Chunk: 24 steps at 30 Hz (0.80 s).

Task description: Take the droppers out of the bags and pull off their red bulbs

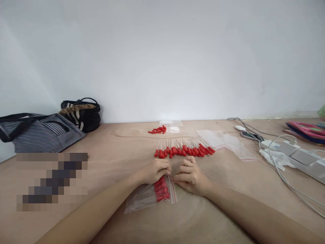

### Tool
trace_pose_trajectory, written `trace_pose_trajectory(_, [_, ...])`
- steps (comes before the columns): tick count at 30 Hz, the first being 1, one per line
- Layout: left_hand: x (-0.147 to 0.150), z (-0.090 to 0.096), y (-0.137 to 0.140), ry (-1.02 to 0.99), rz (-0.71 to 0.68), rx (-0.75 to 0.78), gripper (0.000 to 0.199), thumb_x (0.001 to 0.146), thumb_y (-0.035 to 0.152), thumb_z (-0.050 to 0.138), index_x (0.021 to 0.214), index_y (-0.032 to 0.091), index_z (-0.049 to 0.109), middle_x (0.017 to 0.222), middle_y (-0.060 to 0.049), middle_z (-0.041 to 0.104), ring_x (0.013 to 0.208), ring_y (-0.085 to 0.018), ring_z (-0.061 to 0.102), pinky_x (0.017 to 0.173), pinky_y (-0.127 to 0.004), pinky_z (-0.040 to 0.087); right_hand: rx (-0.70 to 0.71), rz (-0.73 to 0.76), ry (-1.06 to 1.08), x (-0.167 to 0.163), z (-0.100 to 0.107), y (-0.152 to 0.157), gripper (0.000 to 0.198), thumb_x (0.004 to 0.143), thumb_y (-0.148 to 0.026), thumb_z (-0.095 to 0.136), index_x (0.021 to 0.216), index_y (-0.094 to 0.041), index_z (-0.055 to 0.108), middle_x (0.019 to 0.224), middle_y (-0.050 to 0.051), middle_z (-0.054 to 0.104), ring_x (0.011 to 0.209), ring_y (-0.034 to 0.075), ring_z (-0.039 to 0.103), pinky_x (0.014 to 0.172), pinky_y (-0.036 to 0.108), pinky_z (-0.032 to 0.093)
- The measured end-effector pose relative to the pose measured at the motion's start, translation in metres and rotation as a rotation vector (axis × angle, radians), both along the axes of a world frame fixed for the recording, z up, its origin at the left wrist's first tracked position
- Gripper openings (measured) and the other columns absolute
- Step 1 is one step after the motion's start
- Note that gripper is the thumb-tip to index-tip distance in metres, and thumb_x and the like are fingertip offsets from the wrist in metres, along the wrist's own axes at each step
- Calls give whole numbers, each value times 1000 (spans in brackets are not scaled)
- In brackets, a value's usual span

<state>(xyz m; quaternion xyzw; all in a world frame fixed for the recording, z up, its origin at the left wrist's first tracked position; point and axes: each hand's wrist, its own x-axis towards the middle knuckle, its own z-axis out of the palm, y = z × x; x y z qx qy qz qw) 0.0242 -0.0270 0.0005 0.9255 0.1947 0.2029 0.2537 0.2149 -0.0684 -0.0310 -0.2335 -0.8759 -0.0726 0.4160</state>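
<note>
A clear zip-lock bag (142, 199) with a red seal line lies flat in front of me, and a bundle of red pieces (161, 190) shows inside it. My left hand (157, 171) is closed on the bag's upper edge near its mouth, fingers bent over the plastic. Just right of the mouth, my right hand (190, 177) rests with loosely bent, parted fingers and nothing visible in them. Its fingertips are close to the seal; whether they touch it I cannot tell. Beyond both hands lies a row of thin pale sticks with red ends (184, 149), red ends toward me.
Small red pieces (158, 129) and a clear packet (174, 128) lie near the wall. Flat plastic bags (215, 139) are right of the row. A power strip (302, 157) with cables occupies the right; a striped bag (50, 134) and black bag (90, 117) stand left.
</note>
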Motion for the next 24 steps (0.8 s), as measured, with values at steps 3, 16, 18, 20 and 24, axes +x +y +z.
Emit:
trace_pose_trajectory(3, [0,-3,1,-27,-3,32,23,82,12,39,64,14,53,67,-3,55,62,-11,52,60,-20,42,-9,32,-34,1,2,-1,11,80,-19,55,74,-23,63,64,-3,60,68,11,41,70,31,27])
trace_pose_trajectory(16, [-2,-2,0,-95,-42,275,24,87,14,39,83,15,63,89,-8,62,84,-15,55,77,-28,44,225,12,-161,-3,4,0,22,85,-15,43,71,-19,59,66,-3,59,68,10,40,72,32,27])
trace_pose_trajectory(18, [-5,-1,-1,-104,-56,434,25,86,12,40,89,19,63,100,-7,61,92,-17,51,83,-32,42,279,-22,-164,0,4,1,23,86,-13,41,70,-19,57,63,-4,58,68,10,41,76,33,26])
trace_pose_trajectory(20, [-8,-3,-2,-93,-60,605,24,85,11,43,89,21,63,103,-6,60,94,-18,49,84,-34,41,320,-50,-179,3,5,1,23,86,-13,41,72,-19,57,61,-5,56,68,9,42,79,34,25])
trace_pose_trajectory(24, [-8,-7,-4,-120,-62,857,14,82,12,50,84,19,62,90,-5,63,84,-18,49,74,-32,42,361,-60,-221,5,6,0,23,87,-12,41,72,-19,56,59,-5,54,66,8,41,80,35,23])
